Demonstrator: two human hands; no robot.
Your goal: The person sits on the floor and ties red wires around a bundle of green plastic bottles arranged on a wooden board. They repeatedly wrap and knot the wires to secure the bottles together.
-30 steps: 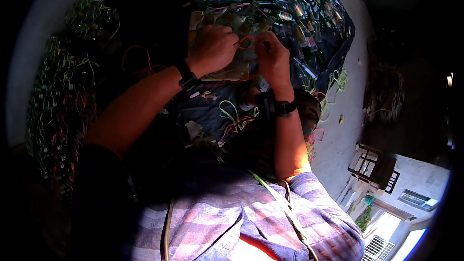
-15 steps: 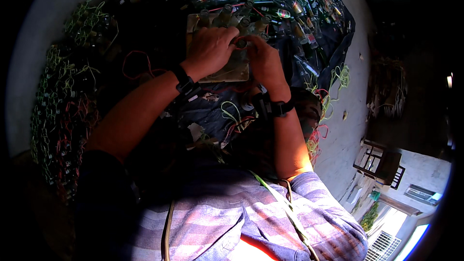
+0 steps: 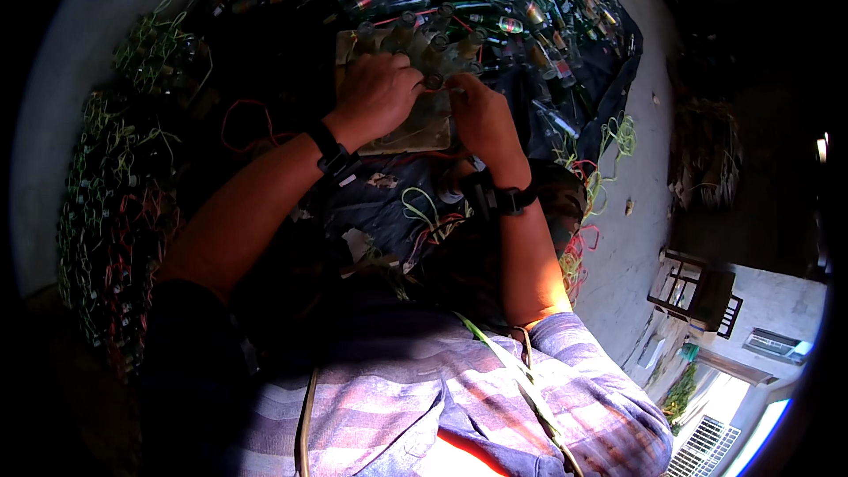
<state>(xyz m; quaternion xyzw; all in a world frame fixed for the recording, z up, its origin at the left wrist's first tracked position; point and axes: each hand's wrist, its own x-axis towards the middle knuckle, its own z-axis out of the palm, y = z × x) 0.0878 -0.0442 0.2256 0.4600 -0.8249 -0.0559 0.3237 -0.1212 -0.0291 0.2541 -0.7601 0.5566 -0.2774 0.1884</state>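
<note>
Head view: a glass bottle (image 3: 433,82) stands mouth up toward the right side of a tan slab (image 3: 408,140), nearer its near edge than the other upright bottles (image 3: 439,41). Red cord (image 3: 443,89) passes around its neck. The right hand (image 3: 481,119) is closed, cord pinched at its fingertips. The left hand (image 3: 380,93) curls just beside the neck; its grip cannot be told. Beyond the slab's far edge lie heaped green bottles (image 3: 511,26).

Upright bottle (image 3: 433,82), red cord (image 3: 441,90) at its neck
</note>
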